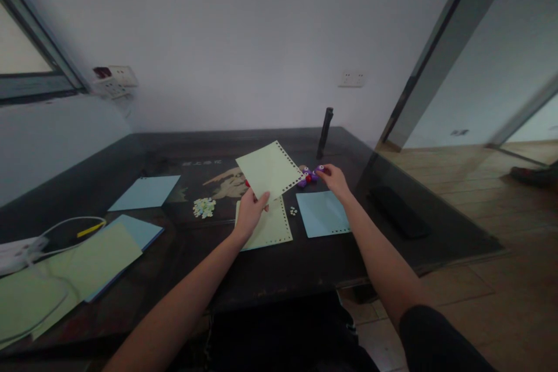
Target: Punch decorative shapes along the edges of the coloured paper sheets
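My left hand (249, 211) pinching a green sheet (269, 170) lifted over the table (305, 256), my right hand (335, 177) closed on a purple punch (310, 175) (blurred, partly hidden), blue sheet (322, 214) just below, confetti (204, 207) nearby

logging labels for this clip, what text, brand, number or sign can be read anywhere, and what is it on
Nothing here can be read.
Pale marks on the dark table, at: too blurred to read.
Green punched sheet in the left hand: blank.
Purple punch under the right hand: no visible label.
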A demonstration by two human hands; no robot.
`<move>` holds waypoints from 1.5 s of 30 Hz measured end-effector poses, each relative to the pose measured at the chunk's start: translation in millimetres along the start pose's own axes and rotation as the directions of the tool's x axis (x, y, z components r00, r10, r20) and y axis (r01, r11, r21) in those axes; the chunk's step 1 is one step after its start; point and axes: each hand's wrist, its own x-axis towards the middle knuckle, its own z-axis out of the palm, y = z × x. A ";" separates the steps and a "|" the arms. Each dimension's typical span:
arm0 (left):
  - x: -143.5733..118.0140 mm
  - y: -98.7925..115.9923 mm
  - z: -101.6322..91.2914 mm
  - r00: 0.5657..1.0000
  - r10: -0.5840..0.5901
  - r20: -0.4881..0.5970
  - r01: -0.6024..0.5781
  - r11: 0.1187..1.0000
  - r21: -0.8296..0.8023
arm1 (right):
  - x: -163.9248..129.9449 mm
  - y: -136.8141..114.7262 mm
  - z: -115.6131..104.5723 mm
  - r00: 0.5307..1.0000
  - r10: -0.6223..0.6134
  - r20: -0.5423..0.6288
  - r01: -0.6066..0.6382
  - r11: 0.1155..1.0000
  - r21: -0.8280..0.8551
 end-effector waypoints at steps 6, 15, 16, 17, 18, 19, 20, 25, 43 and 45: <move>1.8 -3.3 -0.2 1.000 -0.002 -0.026 0.002 1.000 -0.024 | -5.0 18.0 12.3 0.984 -0.004 0.179 0.080 0.903 -0.422; 2.8 -7.2 -1.8 1.000 -0.010 -0.016 0.010 1.000 0.004 | -7.4 19.1 12.7 0.988 -0.004 0.152 0.068 0.904 -0.421; 2.5 -6.9 -1.8 1.000 -0.008 -0.012 0.008 1.000 0.007 | -7.6 18.8 12.8 0.990 -0.008 0.139 0.067 0.905 -0.421; 2.1 -6.4 -1.6 1.000 -0.006 -0.007 0.006 1.000 0.009 | -7.9 18.3 12.8 0.992 -0.008 0.127 0.061 0.904 -0.423; 1.7 -5.8 -1.5 1.000 -0.005 -0.001 0.005 1.000 0.009 | -8.3 17.7 12.6 0.993 -0.010 0.120 0.060 0.904 -0.424; 1.3 -5.1 -1.3 1.000 -0.006 0.006 0.006 1.000 0.007 | -8.8 17.0 12.4 0.993 -0.017 0.118 0.065 0.904 -0.423; 1.0 -4.3 -1.1 1.000 -0.008 0.011 0.008 1.000 0.004 | -9.3 16.3 12.2 0.992 -0.029 0.122 0.078 0.903 -0.422; 0.5 -0.1 0.1 0.999 -0.037 0.009 0.037 0.999 -0.002 | -11.7 12.5 10.9 0.977 -0.097 0.189 0.174 0.876 -0.451; -2.8 14.9 1.5 0.995 -0.026 0.095 0.022 0.999 0.048 | -12.1 -5.6 -0.9 0.986 -0.141 0.084 0.158 0.955 -0.251; -3.0 15.6 2.0 0.994 -0.015 0.108 0.011 0.999 0.034 | -16.8 -17.2 -0.8 0.984 -0.114 0.135 0.115 0.993 0.000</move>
